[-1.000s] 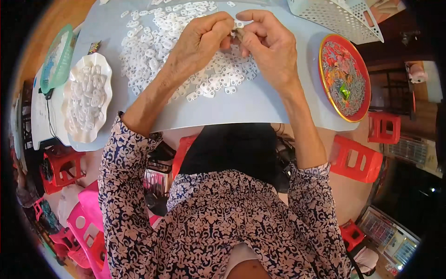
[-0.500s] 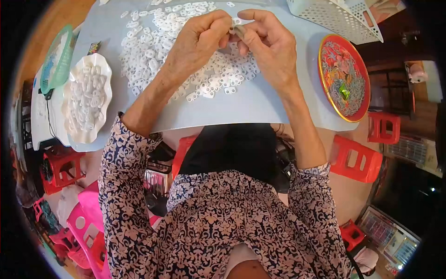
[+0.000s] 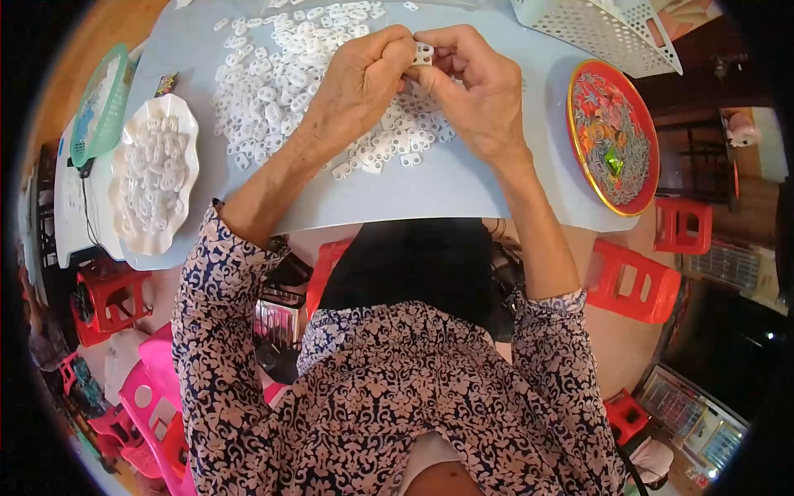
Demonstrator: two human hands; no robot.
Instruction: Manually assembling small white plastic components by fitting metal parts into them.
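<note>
Both my hands meet over a spread of small white plastic pieces [image 3: 281, 91], each with two holes. My left hand [image 3: 364, 78] is closed, pinching the left side of one such white two-hole piece [image 3: 423, 54]. On its other side, my right hand [image 3: 475, 87] has thumb and forefinger closed on the same piece, the other fingers curled behind. Anything smaller between the fingertips is hidden. At the left edge of the table stands a white scalloped dish [image 3: 188, 124] filled with more white pieces. On the right lies a red tray with a gold rim [image 3: 571, 124], holding many small grey metal-looking parts.
A green basket [image 3: 124, 91] sits at the far left, and a white perforated basket [image 3: 571, 33] at the back right. The pale blue table [image 3: 380, 202] has a curved near edge. Red stools [image 3: 633, 283] and a pink chair [image 3: 145, 397] stand around it.
My hands have come closer together, and the right fingers have closed in from a looser spread. The white two-hole piece now shows between them.
</note>
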